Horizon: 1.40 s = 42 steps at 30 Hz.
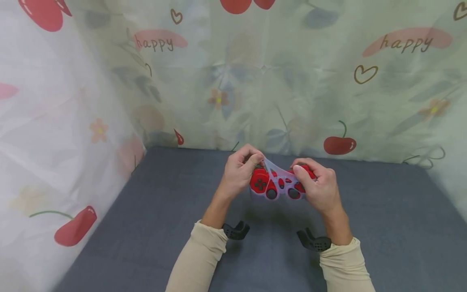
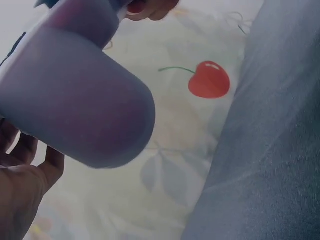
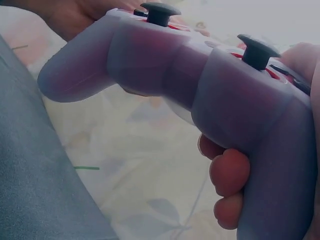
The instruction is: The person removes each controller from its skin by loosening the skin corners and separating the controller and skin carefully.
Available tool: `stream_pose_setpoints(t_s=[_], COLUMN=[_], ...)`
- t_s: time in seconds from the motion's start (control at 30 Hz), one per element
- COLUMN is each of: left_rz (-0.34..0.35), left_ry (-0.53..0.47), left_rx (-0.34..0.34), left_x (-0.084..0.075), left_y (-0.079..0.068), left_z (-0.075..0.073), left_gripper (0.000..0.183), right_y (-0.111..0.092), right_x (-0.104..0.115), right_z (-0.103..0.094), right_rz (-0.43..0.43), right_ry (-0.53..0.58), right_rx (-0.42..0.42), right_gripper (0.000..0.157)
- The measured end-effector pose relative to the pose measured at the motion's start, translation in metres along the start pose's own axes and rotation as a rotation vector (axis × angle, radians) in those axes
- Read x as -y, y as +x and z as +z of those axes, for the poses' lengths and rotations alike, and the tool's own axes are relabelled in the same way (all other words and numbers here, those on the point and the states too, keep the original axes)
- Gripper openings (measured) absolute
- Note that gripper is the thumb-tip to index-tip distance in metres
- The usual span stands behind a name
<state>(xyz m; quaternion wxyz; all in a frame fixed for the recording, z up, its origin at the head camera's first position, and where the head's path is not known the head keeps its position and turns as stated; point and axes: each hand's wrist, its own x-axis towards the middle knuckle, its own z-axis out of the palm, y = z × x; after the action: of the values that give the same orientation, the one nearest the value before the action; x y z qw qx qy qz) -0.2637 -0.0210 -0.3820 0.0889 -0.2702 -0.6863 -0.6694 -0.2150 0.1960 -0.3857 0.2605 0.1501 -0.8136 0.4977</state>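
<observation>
A red game controller (image 1: 260, 175) with dark buttons and thumbsticks is held up over the table, partly inside a translucent pale purple silicone cover (image 1: 278, 170). With thumb and fingers my left hand (image 1: 234, 172) pinches the cover's upper left edge and stretches it away from the controller's face. My right hand (image 1: 322, 186) grips the controller's right end, thumb on top. In the right wrist view, its fingers curl beneath the right handle, and the thumbsticks (image 3: 257, 52) poke up through the cover. The left wrist view shows the cover (image 2: 85, 100) wrapped around the handle underside.
A dark grey cloth (image 1: 153, 231) covers the table below the hands. Pale curtains (image 1: 248, 101) printed with cherries and flowers stand behind and at the left. Black wrist mounts (image 1: 237, 230) stick inward from both sleeves.
</observation>
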Motion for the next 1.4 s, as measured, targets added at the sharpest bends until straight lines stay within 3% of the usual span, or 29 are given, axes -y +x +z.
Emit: stream_pose_setpoints(t_s=[0.4,0.87,1.07,1.4], left_rz=[0.051,0.078,0.127,0.113], left_ry=[0.096,0.036,-0.034,0.067], left_rx=[0.012,0.045,0.065,0.123], left_x=[-0.0003,-0.0052,-0.0043,-0.0039], left_y=[-0.0005,-0.0022,-0.0017,-0.0017], left_z=[-0.0049,-0.0027,-0.0026,-0.003], left_gripper=[0.009,0.008,0.016,0.008], right_y=[0.0019,0.0027,0.0046,0.0073], right_x=[0.0043,-0.0032,-0.0018,-0.0023], right_z=[-0.0073,-0.0057,-0.0048,-0.0045], right_rz=[-0.018,0.058,0.148,0.204], right_ry=[-0.007,0.007,-0.031,-0.021], right_rx=[-0.047,-0.17,-0.206,-0.27], right_gripper=[0.009,0.017,0.026,0.032])
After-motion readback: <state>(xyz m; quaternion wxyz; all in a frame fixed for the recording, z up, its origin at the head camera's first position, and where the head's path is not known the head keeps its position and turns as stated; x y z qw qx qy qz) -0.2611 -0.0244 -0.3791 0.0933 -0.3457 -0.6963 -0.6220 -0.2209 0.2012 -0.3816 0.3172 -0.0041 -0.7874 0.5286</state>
